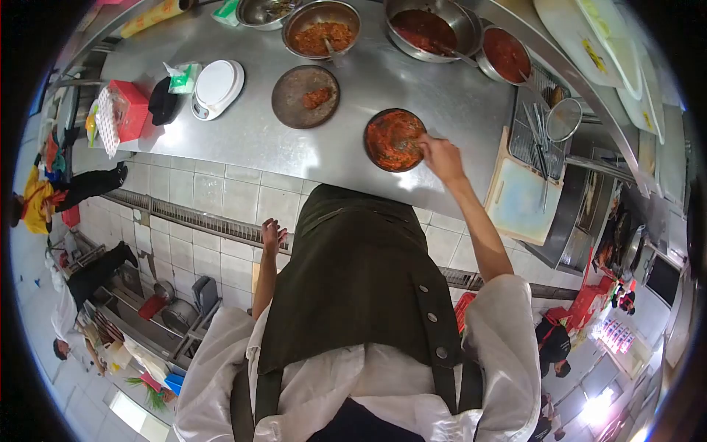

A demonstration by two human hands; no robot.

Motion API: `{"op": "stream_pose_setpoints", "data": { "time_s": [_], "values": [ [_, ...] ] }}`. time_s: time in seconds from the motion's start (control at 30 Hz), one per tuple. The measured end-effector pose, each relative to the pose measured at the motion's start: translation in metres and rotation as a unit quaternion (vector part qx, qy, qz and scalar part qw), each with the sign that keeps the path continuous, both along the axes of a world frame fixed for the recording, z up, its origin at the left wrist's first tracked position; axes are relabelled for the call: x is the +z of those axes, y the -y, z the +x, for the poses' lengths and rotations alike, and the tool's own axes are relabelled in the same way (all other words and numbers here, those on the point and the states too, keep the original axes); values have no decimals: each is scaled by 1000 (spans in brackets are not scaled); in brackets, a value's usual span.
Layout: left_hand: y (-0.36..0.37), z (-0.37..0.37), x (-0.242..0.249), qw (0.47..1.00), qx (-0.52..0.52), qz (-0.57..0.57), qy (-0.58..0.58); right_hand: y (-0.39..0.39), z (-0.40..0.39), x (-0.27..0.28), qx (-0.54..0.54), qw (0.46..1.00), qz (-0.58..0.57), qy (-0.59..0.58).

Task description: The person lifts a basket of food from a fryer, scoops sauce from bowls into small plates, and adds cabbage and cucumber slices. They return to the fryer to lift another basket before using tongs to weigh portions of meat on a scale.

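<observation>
My right hand (442,158) is at the right edge of a dark round plate (370,155) near the front of the steel table. Its fingers are pinched together; whatever they hold, if anything, is too small to make out. Red sauce (394,138) with dark green flecks covers most of that plate. To the left lies a second brown round plate (287,97) with a small heap of reddish food (317,97) on it. My left hand (272,234) hangs off the table beside my dark apron, fingers loosely bent and apart, holding nothing.
Behind the plates stand metal bowls of orange food (319,37) and red sauce (423,29), with a pan of red sauce (506,55). A white scale (219,85) and red box (131,110) sit left. At right are a cutting board (524,195) and a strainer (564,119).
</observation>
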State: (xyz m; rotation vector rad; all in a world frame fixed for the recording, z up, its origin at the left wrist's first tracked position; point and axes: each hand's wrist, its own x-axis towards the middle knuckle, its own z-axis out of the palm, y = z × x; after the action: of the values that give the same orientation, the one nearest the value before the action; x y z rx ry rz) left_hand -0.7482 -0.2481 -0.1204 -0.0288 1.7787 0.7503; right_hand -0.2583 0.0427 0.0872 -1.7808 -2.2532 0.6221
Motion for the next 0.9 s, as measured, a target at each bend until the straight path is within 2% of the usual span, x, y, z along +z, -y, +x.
{"op": "stream_pose_setpoints", "data": {
  "time_s": [0.03,0.1,0.17,0.2,0.3,0.33,0.47,0.5,0.53,0.57,0.6,0.63,0.7,0.73,0.77,0.8,0.83,0.9],
  "values": [
    [-1,13,7,1000,-10,9,7,2,-2,-5,47,998,-12,-36],
    [2,44,21,1000,3,14,-11,7,9,11,138,989,-37,31],
    [0,71,25,999,1,-1,-37,25,18,18,90,995,30,7],
    [-1,85,32,998,33,11,-52,30,26,18,66,996,64,-6],
    [-1,113,10,970,177,66,-152,50,59,-29,167,974,149,33],
    [-8,115,17,957,185,109,-195,54,64,-31,196,961,195,16],
    [-70,108,56,889,185,228,-352,32,77,-21,99,976,190,-39],
    [-94,111,79,880,202,249,-350,11,91,-19,55,971,230,-23],
    [-123,114,97,869,221,273,-349,-18,102,6,1,968,247,-33],
    [-147,110,100,879,199,271,-338,-44,107,44,-57,953,272,-123],
    [-168,103,105,889,177,268,-327,-70,117,70,-126,956,262,-36],
    [-192,102,115,902,166,283,-280,-103,137,76,-150,948,277,39],
    [-241,108,129,925,110,294,-214,-152,167,84,-190,955,193,118],
    [-262,111,131,929,61,308,-197,-177,172,76,-202,946,199,155],
    [-284,116,132,935,57,299,-183,-201,174,61,-217,935,203,192],
    [-299,125,144,944,-7,275,-182,-214,172,55,-232,922,208,231],
    [-303,118,121,916,-67,258,-300,-209,159,65,-197,922,250,222],
    [-317,101,57,810,-176,211,-518,-196,116,104,-128,910,340,200]
  ]
}}
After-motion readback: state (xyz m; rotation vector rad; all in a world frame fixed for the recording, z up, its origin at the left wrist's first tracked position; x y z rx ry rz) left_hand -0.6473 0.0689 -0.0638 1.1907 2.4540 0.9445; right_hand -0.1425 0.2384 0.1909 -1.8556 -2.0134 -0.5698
